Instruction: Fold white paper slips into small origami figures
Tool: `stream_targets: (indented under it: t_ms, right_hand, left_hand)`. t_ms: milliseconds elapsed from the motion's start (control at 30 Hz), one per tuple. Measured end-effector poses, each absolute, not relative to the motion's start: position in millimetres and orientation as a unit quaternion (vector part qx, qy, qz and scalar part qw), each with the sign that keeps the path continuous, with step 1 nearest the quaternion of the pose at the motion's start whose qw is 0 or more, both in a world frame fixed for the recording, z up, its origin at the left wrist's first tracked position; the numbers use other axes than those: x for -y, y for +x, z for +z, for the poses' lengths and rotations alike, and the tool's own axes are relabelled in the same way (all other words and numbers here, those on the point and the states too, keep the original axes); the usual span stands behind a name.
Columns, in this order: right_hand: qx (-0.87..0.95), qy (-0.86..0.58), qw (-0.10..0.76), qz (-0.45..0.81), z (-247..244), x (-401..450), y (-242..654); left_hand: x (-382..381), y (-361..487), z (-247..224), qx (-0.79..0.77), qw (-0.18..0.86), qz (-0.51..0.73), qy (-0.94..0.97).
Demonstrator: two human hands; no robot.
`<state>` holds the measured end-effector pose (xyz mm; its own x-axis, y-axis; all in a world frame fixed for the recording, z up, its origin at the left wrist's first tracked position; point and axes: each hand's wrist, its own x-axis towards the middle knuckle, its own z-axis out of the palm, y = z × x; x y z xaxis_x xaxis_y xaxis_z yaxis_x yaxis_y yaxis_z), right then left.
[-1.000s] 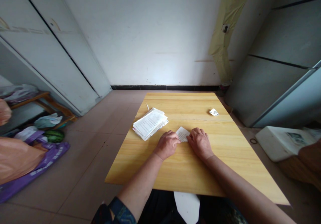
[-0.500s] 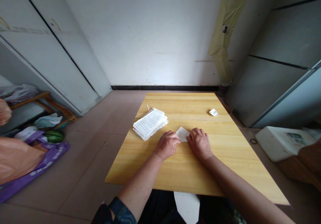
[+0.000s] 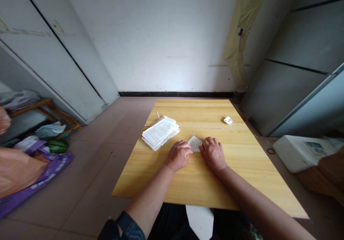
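A small folded sheet of printed paper (image 3: pixel 195 144) lies on the wooden table (image 3: pixel 199 182) between my hands. My left hand (image 3: pixel 178 155) is closed at its left edge, thumb and fingers pressed together on the paper. At the right edge, my right hand (image 3: pixel 213 153) has its fingers curled and pressing down on the same paper. To the left is a loose stack of printed sheets (image 3: pixel 160 132). A small folded white paper piece (image 3: pixel 228 120) rests at the far right of the table.
A white wall (image 3: pixel 172 39) stands behind the table. Grey cabinets (image 3: pixel 53 53) are on the left, with a purple bag (image 3: pixel 51 168) and a watermelon (image 3: pixel 57 146) on the floor side. On the right are a grey refrigerator (image 3: pixel 290 89) and a white foam box (image 3: pixel 295 152).
Almost nothing differs. Both hands keep their hold on the folded paper, and the view has shifted very slightly.
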<state>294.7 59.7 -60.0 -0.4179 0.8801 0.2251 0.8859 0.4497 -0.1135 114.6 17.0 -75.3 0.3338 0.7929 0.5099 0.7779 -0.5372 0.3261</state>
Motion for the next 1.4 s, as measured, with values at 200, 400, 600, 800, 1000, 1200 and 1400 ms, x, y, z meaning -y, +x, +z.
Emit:
stream_targets:
  t_ms: [200, 400, 600, 800, 1000, 1200, 1400]
  right_hand:
    - [0.844, -0.52, 0.131, -0.02, -62, -61, 295]
    - [0.844, -0.522, 0.125, -0.023, -63, -61, 294]
    - [0.844, -0.52, 0.126, -0.023, -62, -60, 294]
    - [0.846, -0.519, 0.12, -0.02, -60, -59, 294]
    - [0.848, -0.516, 0.121, -0.017, -60, -61, 295]
    - [0.847, -0.518, 0.121, -0.011, -60, -61, 295]
    - [0.847, -0.519, 0.115, -0.01, -59, -61, 295]
  left_hand:
    - [-13, 116, -69, -0.483, -0.001, 0.293, 0.825]
    - [-12, 116, -67, -0.486, -0.012, 0.265, 0.832]
    - [-12, 117, -67, -0.491, -0.015, 0.254, 0.833]
    - [-12, 118, -67, -0.496, -0.02, 0.254, 0.83]
    - [-12, 118, -66, -0.498, -0.015, 0.25, 0.83]
    - [-11, 117, -64, -0.484, -0.008, 0.251, 0.838]
    - [-11, 118, -66, -0.493, -0.015, 0.244, 0.835]
